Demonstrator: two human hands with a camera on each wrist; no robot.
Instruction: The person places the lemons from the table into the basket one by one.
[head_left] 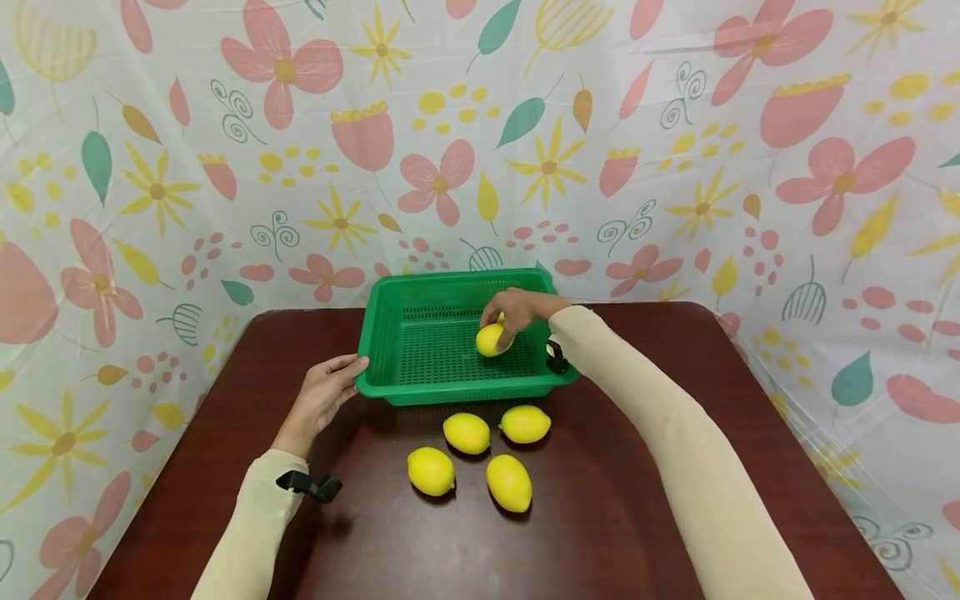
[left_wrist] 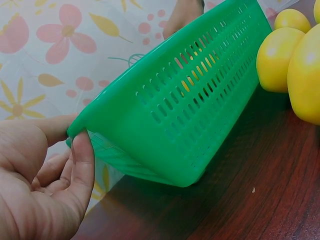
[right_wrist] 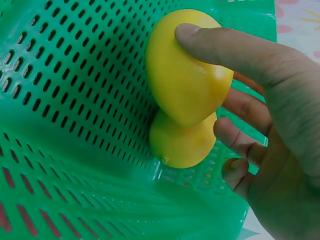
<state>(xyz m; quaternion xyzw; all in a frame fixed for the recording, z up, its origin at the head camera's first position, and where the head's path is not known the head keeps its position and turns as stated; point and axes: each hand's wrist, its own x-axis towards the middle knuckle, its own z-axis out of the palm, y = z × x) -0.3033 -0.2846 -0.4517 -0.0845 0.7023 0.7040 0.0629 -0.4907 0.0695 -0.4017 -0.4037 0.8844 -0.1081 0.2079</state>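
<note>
A green perforated plastic basket (head_left: 465, 392) stands toward the back of the table. At its front left corner, my left hand (head_left: 326, 396) pinches the rim between thumb and fingers; the left wrist view shows this grip close up. My right hand (head_left: 522, 307) reaches over into the basket and holds a lemon (head_left: 488, 340), with the thumb pressed on its side. Beside that fruit in the right wrist view, a second lemon (right_wrist: 182, 145) lies in the basket, partly covered by the held one.
Several yellow lemons (head_left: 467, 433) lie on the dark reddish wooden table (head_left: 600, 517) in front of the basket. Behind the table hangs a white curtain (head_left: 480, 117) printed with flowers and leaves. A black wrist strap (head_left: 309, 485) sits on the left sleeve.
</note>
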